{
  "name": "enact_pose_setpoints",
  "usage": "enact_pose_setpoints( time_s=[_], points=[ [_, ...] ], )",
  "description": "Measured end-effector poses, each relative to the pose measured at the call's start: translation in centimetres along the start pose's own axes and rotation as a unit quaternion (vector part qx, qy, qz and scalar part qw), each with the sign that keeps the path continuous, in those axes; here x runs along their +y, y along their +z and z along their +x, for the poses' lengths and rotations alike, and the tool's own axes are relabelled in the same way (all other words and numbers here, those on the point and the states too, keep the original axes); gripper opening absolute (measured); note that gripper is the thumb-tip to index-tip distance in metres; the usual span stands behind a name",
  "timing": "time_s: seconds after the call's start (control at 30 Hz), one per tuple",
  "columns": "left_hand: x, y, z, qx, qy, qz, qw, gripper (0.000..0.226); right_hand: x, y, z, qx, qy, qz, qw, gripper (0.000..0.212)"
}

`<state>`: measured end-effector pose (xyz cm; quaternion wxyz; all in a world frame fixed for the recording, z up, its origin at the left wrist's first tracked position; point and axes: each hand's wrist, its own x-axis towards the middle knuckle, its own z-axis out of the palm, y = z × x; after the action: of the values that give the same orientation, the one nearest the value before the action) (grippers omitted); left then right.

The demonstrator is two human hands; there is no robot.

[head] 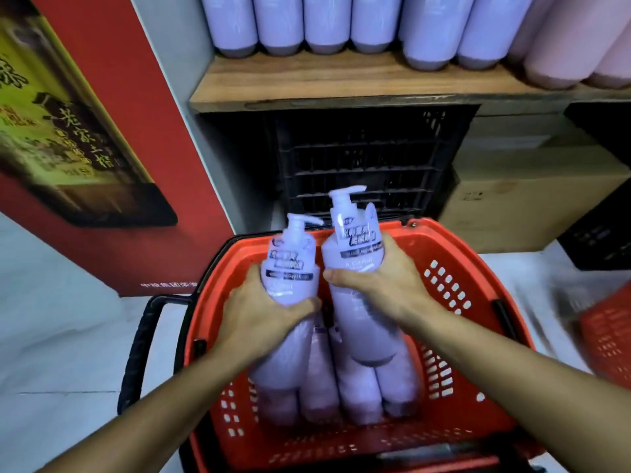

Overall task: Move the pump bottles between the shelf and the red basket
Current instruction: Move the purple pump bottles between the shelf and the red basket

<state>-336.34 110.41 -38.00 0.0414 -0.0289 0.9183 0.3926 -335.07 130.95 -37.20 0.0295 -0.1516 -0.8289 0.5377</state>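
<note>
Left grip is clasping left bottle, right grip right bottle, mid-body above basket; we are judging them heavy, stiff, slick.

A red panel is set against a grey wall. A cardboard box is placed beside a black crate.

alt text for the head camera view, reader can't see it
The left hand grips a lilac pump bottle and the right hand a second bottle, over a red basket holding more bottles. A wooden shelf above carries a row of similar bottles.
</note>
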Motion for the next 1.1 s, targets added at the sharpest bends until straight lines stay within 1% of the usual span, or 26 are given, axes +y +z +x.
enact_pose_setpoints(
  time_s=[0.1, 0.17, 0.23, 0.3, 0.37, 0.5, 0.53, 0.63, 0.7, 0.77, 0.83, 0.93, 1.0, 1.07, 1.1],
  points=[
    [-2.2, 1.8, -0.6, -0.047, -0.041, 0.051, 0.997, 0.087, 2.0, 0.9, -0.3, -0.028, 0.048, -0.057, 0.997, 0.081],
    [-3.5, 2.8, -0.5, -0.078, -0.073, 0.077, 0.991, 0.093, 3.0, 1.3, -0.1, -0.039, 0.063, -0.079, 0.994, 0.081],
    [-4.7, 3.7, -0.1, -0.102, -0.085, 0.133, 0.982, 0.098, 3.9, 1.5, 0.1, -0.046, 0.075, -0.092, 0.992, 0.081],
    [-5.6, 4.4, 0.4, -0.111, -0.088, 0.195, 0.971, 0.101, 4.4, 1.8, 0.2, -0.042, 0.084, -0.101, 0.99, 0.08],
    [-6.3, 4.8, 1.0, -0.115, -0.097, 0.226, 0.962, 0.101, 4.7, 2.1, 0.1, -0.047, 0.086, -0.119, 0.988, 0.08],
    [-7.4, 5.3, 1.7, -0.124, -0.12, 0.219, 0.96, 0.095, 5.0, 2.8, 0.1, -0.072, 0.08, -0.15, 0.983, 0.08],
    [-7.7, 5.5, 1.8, -0.123, -0.121, 0.222, 0.96, 0.097, 5.0, 2.9, 0.2, -0.076, 0.08, -0.152, 0.982, 0.079],
    [-8.6, 6.1, 1.9, -0.112, -0.125, 0.243, 0.955, 0.117, 5.2, 3.3, 0.3, -0.087, 0.081, -0.147, 0.982, 0.077],
    [-9.1, 6.4, 1.8, -0.12, -0.132, 0.233, 0.956, 0.121, 5.3, 3.5, 0.3, -0.089, 0.08, -0.144, 0.982, 0.076],
    [-9.6, 6.5, 1.6, -0.135, -0.145, 0.2, 0.96, 0.112, 5.4, 3.7, 0.3, -0.097, 0.077, -0.144, 0.982, 0.077],
    [-10.0, 6.4, 1.6, -0.145, -0.149, 0.2, 0.957, 0.104, 5.6, 3.8, 0.3, -0.109, 0.071, -0.153, 0.98, 0.078],
    [-10.1, 6.1, 1.9, -0.165, -0.15, 0.241, 0.945, 0.111, 5.7, 4.0, 0.3, -0.12, 0.071, -0.161, 0.977, 0.077],
    [-9.8, 6.1, 1.8, -0.158, -0.13, 0.277, 0.939, 0.109, 5.8, 4.1, 0.1, -0.125, 0.078, -0.156, 0.977, 0.078],
    [-9.3, 6.5, 1.2, -0.125, -0.051, 0.345, 0.929, 0.102, 5.9, 4.2, 0.0, -0.131, 0.083, -0.154, 0.976, 0.084],
    [-9.1, 6.8, 0.9, -0.105, -0.001, 0.372, 0.922, 0.103, 6.0, 4.2, -0.1, -0.134, 0.086, -0.154, 0.975, 0.086]
  ],
)
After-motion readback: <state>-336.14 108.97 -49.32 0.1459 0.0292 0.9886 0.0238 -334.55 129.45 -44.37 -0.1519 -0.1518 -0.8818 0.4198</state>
